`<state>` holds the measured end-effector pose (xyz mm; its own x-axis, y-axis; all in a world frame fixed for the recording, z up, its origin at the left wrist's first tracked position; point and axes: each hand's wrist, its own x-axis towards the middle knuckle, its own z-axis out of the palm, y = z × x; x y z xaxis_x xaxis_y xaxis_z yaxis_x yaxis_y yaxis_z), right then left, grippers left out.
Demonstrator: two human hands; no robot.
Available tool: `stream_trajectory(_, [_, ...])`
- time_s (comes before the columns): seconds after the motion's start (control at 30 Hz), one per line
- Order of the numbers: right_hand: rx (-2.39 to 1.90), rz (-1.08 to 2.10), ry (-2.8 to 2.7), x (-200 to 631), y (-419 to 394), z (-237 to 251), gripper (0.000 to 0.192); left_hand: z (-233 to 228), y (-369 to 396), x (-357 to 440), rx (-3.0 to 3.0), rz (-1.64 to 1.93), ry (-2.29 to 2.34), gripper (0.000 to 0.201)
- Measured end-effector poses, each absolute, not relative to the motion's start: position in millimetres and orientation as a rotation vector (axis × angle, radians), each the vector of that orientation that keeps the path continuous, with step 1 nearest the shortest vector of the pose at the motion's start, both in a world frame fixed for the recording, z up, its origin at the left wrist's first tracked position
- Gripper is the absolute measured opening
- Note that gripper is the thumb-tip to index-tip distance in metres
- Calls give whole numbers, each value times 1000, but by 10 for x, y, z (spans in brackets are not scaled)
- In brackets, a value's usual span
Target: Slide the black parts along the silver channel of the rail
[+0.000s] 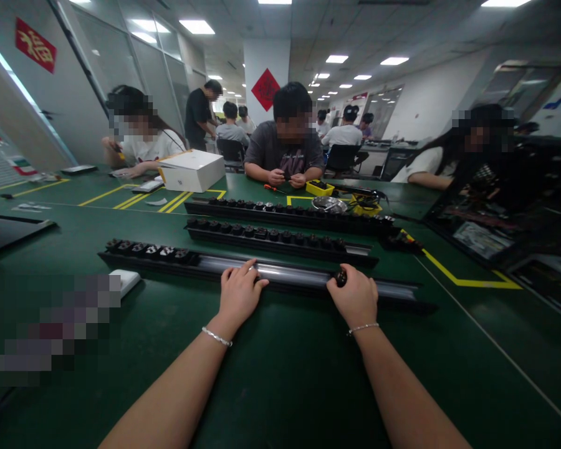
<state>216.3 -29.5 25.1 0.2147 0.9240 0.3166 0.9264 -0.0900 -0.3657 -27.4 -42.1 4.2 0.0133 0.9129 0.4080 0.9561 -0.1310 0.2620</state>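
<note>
Bare green table (290,374) leaves room between the forearms (172,399) at lower centre, up to the near rail (299,273), which bars the way across mid-frame; its channel is free between the left hand (240,293) and the right hand (356,296). At mid-left, black parts (138,247) block it; the middle rail (271,240) lies just beyond

There is one camera, and I wear it on my head. It looks forward and down past my two arms (180,390), with my fingers (247,265) close by near the middle. It sees the green worktop (285,374) below and, farther off, the ceiling lights (197,27) up top.
</note>
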Motion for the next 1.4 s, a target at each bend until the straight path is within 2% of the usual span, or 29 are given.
stream_trajectory(0.57, [-2009, -5, -1768, 2307, -231, 273, 44, 32, -361, -369, -2172, -848, -2020, 15])
stream_trajectory(1.4, [-2013, -57, -1730, 2419, -229, 236, 43, 3, -348, -427, -2234, -837, -2026, 22])
